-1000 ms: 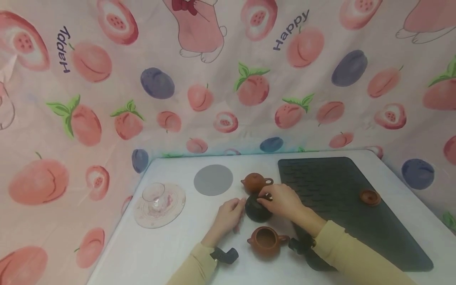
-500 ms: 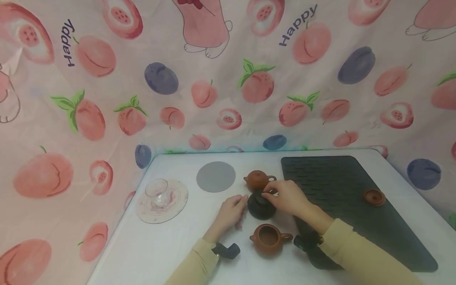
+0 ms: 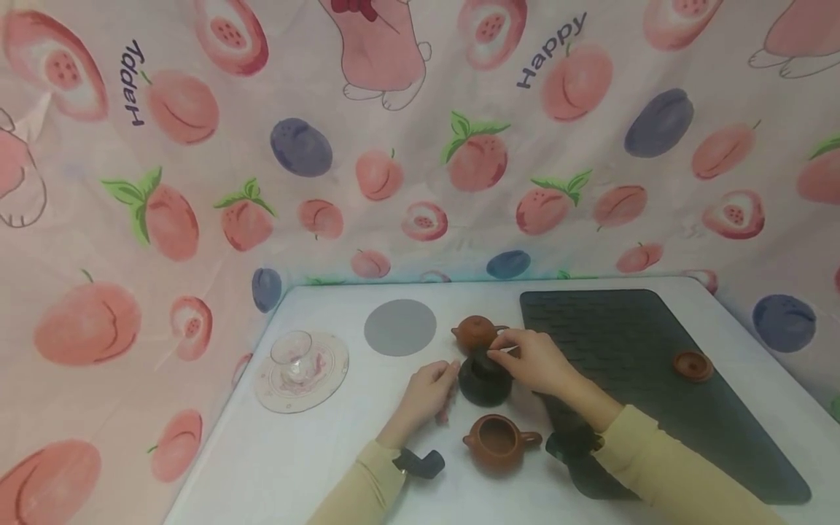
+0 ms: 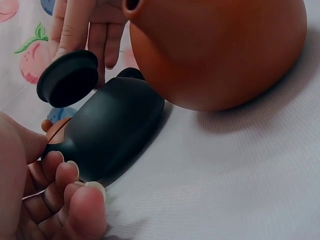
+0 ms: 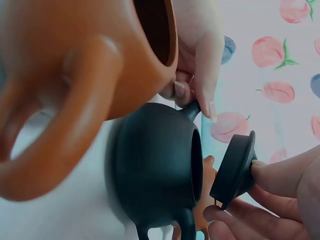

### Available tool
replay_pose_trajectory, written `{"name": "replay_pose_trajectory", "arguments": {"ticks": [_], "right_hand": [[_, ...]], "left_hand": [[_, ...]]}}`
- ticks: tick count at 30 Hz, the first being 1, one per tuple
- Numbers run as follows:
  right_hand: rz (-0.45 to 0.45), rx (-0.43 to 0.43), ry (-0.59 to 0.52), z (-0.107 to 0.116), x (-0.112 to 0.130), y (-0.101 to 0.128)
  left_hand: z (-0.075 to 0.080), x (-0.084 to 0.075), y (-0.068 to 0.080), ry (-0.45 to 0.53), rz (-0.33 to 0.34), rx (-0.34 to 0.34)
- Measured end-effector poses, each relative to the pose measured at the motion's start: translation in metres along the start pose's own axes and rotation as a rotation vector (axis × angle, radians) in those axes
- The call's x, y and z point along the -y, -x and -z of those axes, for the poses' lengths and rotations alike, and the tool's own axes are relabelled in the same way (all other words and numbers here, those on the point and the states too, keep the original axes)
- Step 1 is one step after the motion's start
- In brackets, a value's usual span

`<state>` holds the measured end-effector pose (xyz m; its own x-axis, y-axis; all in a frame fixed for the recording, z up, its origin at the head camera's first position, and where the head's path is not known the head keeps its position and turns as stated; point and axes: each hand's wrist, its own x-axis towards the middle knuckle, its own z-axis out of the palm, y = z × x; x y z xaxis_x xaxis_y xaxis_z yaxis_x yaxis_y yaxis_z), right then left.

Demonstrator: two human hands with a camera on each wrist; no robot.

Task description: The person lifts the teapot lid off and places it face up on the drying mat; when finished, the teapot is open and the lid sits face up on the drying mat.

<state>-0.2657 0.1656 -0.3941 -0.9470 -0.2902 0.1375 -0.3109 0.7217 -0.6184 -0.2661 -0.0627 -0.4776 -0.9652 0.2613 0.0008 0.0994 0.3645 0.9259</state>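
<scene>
A black teapot [image 3: 485, 390] stands upright on the white table between the two hands. My left hand [image 3: 424, 397] pinches its spout between thumb and forefinger, as the left wrist view shows. My right hand [image 3: 538, 361] holds the black teapot lid [image 5: 234, 167] by its knob, tilted and just clear of the pot's open mouth. Closer to me sits a lidless brown clay teapot [image 3: 494, 461], its handle pointing right. Behind the black pot is another brown teapot [image 3: 474, 333] with its lid on, partly covered by the right hand.
A dark textured mat [image 3: 630, 408] covers the right side of the table, bearing a loose brown lid [image 3: 692, 366]. On the left, a glass cup [image 3: 292, 354] stands on a round patterned coaster [image 3: 272, 397]. A grey disc [image 3: 400, 328] lies near the back.
The black lid has come up off the teapot in my right hand and tilted. My left hand stays at the spout. The head view has shifted slightly.
</scene>
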Motion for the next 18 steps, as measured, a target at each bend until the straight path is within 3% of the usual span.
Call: {"name": "replay_pose_trajectory", "arguments": {"ticks": [11, 18], "right_hand": [[-0.031, -0.012, -0.097, 0.0046, -0.0088, -0.0002], [-0.18, 0.049, -0.311, 0.006, -0.0102, -0.0009]], "left_hand": [[-0.0006, -0.0021, 0.0023, 0.006, 0.0, -0.001], [-0.0006, -0.0022, 0.0022, 0.01, -0.007, -0.001]]}}
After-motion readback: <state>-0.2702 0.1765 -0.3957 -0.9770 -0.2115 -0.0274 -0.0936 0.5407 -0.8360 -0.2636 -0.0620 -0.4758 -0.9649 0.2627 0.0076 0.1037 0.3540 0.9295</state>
